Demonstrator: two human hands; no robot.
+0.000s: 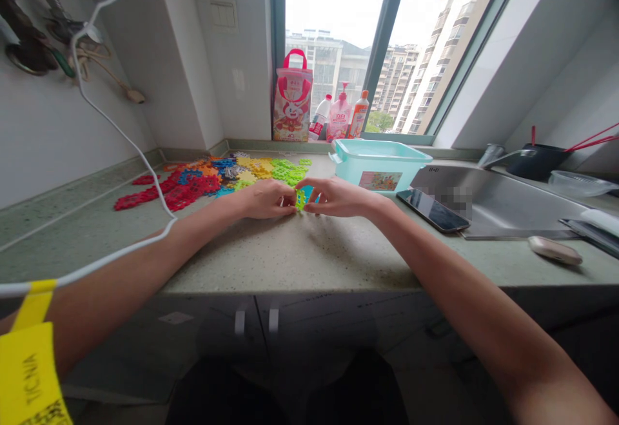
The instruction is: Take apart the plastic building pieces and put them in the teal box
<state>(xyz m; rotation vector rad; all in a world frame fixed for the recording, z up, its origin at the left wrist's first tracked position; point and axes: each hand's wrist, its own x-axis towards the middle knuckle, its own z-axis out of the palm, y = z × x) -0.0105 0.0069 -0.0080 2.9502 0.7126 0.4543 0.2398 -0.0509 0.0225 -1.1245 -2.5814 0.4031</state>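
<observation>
Just in front of me over the counter, both hands meet at a small lime-green plastic interlocking building piece point(300, 200). My left hand point(269, 199) is closed, its fingertips gripping the piece's left side. From the other side my right hand point(338, 197) curls round it, with the index finger at the top and the thumb near the right edge. Something blue point(308, 191) shows behind the green piece, partly hidden by the fingers. Beyond my left hand lies a heap of similar pieces, with red ones point(193, 193), yellow ones point(256, 167) and green ones point(289, 170).
A light-teal plastic tub point(382, 160) stands behind my right hand. A phone point(432, 209) lies beside the steel sink point(512, 209), and a small pale case point(555, 250) sits near the front edge. Bottles point(340, 115) and a pink bag point(293, 102) line the windowsill. A white cable point(130, 148) crosses the left side.
</observation>
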